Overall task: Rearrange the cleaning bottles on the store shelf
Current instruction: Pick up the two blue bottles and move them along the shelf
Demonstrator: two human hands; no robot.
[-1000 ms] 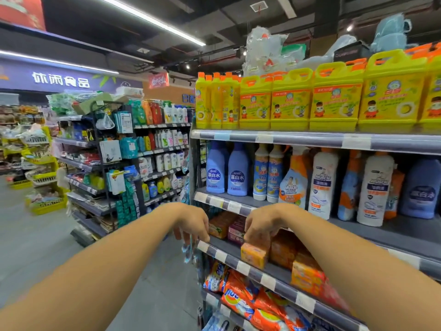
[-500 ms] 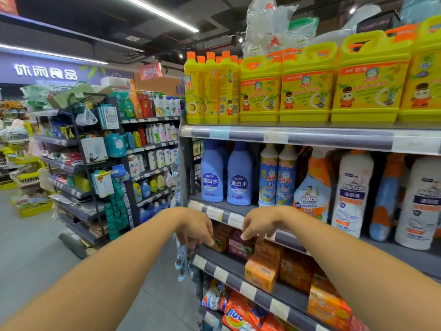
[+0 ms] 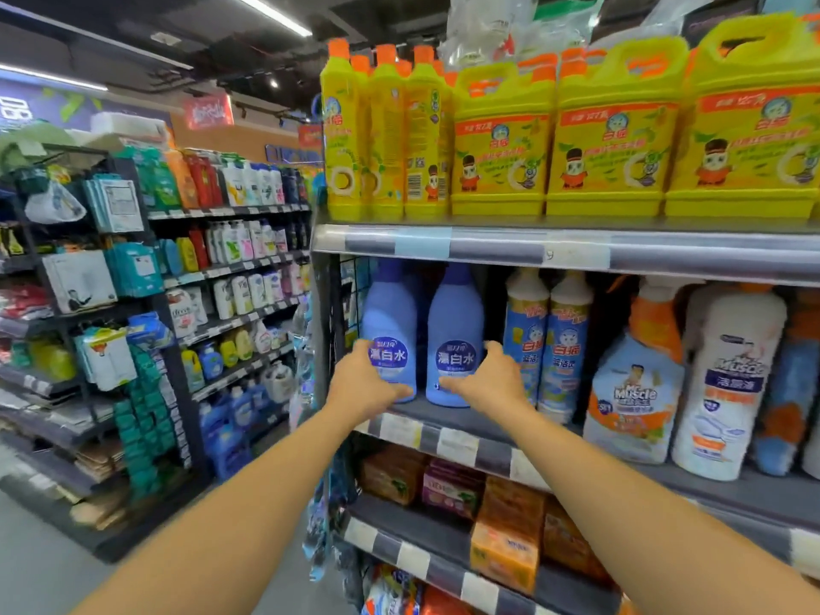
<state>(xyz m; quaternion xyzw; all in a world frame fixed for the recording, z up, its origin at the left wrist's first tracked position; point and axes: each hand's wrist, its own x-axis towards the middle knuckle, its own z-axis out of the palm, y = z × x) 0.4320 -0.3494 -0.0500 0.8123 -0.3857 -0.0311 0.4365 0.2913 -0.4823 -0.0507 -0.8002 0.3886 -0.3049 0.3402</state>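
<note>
Narrow gap between blue bottle [image 3: 455, 330], white-capped bottle [image 3: 526, 344]; upper shelf [image 3: 554, 250] overhead.

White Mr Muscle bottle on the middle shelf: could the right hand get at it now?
Probably, once freed: the white Mr Muscle bottle stands unblocked at the middle shelf edge, but the right hand grips the right blue bleach bottle.

A shop is shown: steel shelves [image 3: 710, 255] edged with price strips [image 3: 457, 443] are packed with identical yellow detergent jugs [image 3: 608, 139] and blue bottles [image 3: 455, 330]; more stocked racks [image 3: 230, 259] are seen far left.
</note>
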